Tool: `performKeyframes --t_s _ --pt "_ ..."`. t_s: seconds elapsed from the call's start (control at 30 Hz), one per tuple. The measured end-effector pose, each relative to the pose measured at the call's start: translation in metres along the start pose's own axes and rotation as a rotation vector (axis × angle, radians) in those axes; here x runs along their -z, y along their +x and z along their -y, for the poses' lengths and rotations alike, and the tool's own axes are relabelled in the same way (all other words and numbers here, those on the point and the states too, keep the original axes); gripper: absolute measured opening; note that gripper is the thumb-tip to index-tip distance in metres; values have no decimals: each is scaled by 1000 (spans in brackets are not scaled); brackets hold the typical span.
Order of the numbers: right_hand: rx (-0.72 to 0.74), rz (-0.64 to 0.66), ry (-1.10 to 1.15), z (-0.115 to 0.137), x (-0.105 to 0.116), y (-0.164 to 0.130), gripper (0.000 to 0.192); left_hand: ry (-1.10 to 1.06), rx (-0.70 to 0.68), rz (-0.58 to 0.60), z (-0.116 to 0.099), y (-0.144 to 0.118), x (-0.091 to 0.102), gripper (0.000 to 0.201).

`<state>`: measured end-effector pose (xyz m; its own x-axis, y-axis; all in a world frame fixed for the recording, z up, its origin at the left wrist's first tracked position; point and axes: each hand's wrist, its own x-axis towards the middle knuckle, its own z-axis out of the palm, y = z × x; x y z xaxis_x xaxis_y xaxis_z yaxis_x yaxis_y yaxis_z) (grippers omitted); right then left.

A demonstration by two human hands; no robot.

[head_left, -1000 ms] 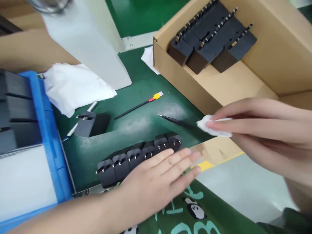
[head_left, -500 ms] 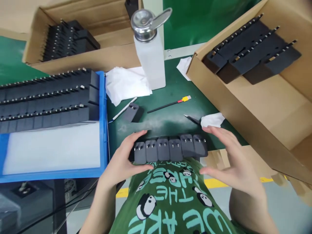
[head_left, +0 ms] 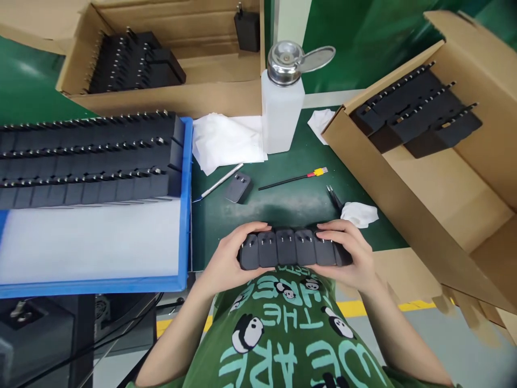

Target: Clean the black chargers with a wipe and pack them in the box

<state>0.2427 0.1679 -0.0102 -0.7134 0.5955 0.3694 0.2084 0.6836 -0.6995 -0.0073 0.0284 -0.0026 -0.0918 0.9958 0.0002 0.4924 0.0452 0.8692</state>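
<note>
A row of several black power adapters (head_left: 286, 249), prongs up, stands side by side at the table's near edge. Around its left end my left hand (head_left: 232, 258) is closed, thumb on the near side and fingers on the far side. My right hand (head_left: 349, 253) grips the other end the same way, its fingers covering part of the last adapters. Beyond the row lies a single grey adapter (head_left: 239, 187), beside a white pen (head_left: 222, 180). A short black cable with a yellow USB plug (head_left: 321, 171) rests to its right.
At left, a blue tray (head_left: 184, 215) holds rows of adapters. Cardboard boxes with more adapters stand at the back left (head_left: 169, 102) and right (head_left: 388, 183). A white pump bottle (head_left: 283, 113), wipes (head_left: 226, 140) and tweezers (head_left: 334, 199) with a crumpled wipe (head_left: 359, 214) are on the green table.
Both hands, spread apart beside the row before, have come inward and closed on its two ends. The row now sits straighter and tighter together. The camera view has shifted slightly.
</note>
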Motion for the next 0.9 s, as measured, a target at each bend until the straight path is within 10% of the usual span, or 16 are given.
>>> performKeyframes --t_s 0.43,0.7,0.9 --pt "425 -140 -50 44 51 46 51 -20 -364 -170 -55 1 45 85" --pt "494 -217 -68 65 61 58 49 -27 -528 -228 -69 2 60 90" --pt "320 -157 -94 83 64 54 47 -74 -373 -211 -76 0 61 95"
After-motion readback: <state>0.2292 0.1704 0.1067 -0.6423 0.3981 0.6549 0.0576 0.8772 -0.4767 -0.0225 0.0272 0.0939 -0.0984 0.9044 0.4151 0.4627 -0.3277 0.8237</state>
